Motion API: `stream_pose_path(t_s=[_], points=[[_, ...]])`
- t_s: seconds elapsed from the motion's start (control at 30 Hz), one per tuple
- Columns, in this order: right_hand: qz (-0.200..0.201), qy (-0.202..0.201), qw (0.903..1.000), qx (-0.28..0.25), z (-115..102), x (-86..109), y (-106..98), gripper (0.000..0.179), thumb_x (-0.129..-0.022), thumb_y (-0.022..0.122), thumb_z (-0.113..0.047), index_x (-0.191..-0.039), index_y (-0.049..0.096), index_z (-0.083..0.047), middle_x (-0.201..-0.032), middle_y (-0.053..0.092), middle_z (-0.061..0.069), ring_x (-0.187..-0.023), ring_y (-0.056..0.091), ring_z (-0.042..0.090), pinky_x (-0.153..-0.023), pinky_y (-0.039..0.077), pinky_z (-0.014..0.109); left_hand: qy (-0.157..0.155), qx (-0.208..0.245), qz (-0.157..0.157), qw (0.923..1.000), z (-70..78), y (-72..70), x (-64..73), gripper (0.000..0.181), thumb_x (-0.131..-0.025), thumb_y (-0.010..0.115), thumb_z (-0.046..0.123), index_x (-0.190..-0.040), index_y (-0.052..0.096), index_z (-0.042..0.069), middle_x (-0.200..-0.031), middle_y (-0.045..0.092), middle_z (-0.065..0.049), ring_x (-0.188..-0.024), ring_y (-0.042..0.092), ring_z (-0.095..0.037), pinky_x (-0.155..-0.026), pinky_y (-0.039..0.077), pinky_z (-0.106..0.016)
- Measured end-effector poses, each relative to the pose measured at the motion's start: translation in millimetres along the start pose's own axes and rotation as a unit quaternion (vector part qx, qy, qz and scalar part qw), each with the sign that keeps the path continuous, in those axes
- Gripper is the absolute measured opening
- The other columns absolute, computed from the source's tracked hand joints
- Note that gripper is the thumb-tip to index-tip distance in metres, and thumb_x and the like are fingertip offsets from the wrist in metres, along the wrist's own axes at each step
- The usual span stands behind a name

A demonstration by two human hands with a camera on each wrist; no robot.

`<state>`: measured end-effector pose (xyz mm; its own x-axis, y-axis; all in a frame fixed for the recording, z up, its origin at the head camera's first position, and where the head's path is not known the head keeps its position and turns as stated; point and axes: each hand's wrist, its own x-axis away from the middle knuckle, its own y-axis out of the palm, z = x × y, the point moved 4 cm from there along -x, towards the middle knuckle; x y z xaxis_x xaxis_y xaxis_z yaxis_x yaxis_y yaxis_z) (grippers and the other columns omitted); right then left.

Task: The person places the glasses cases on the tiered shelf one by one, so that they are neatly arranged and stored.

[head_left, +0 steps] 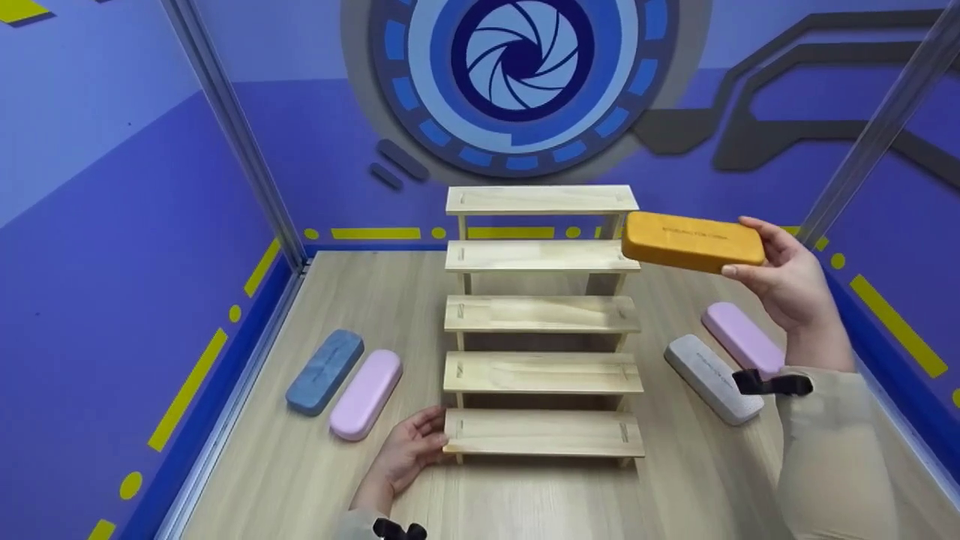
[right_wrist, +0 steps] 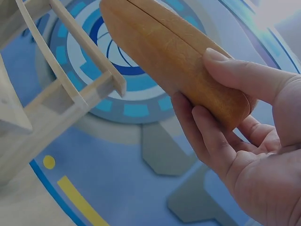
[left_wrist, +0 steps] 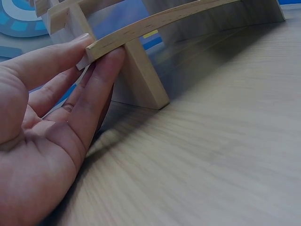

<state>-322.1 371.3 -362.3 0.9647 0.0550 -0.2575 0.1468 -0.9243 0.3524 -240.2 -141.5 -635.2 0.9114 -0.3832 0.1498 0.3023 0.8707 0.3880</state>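
My right hand [head_left: 799, 281] grips the right end of an orange glasses case [head_left: 694, 241], thumb on the near side and fingers behind. The case is held up beside the upper right of a stepped wooden rack [head_left: 544, 375], its left end overlapping the second-highest shelf in the head view. In the right wrist view the closed seam of the case [right_wrist: 164, 52] shows. With thumb and fingers my left hand [head_left: 405, 454] pinches the left end of the rack's lowest shelf; the left wrist view shows the thumb above and fingers under the shelf edge [left_wrist: 141, 29].
Left of the rack lie a blue glasses case [head_left: 325, 373] and a pink one [head_left: 366, 395]. To its right lie a grey case [head_left: 712, 379] and another pink case [head_left: 742, 337], partly behind the right forearm. Blue printed walls [head_left: 300, 150] enclose the wooden tabletop [head_left: 525, 502].
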Motion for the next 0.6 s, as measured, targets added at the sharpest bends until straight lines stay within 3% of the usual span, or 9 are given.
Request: stream_pose_path(t_s=[0.6], points=[[0.004, 0.079, 0.9946, 0.067, 1, -75.4, 56, 0.071, -0.088, 0.070, 0.013, -0.148, 0.047, -0.016, -0.138, 0.048, 0.001, -0.117, 0.055, 0.016, -0.086, 0.059, 0.019, -0.005, -0.003, 0.007, 1.0000, 0.0, -0.4, 0.3, 0.071, -0.095, 0.064, -0.003, -0.154, 0.025, -0.014, -0.125, 0.063, 0.000, -0.108, 0.065, -0.014, -0.084, 0.059, -0.028]])
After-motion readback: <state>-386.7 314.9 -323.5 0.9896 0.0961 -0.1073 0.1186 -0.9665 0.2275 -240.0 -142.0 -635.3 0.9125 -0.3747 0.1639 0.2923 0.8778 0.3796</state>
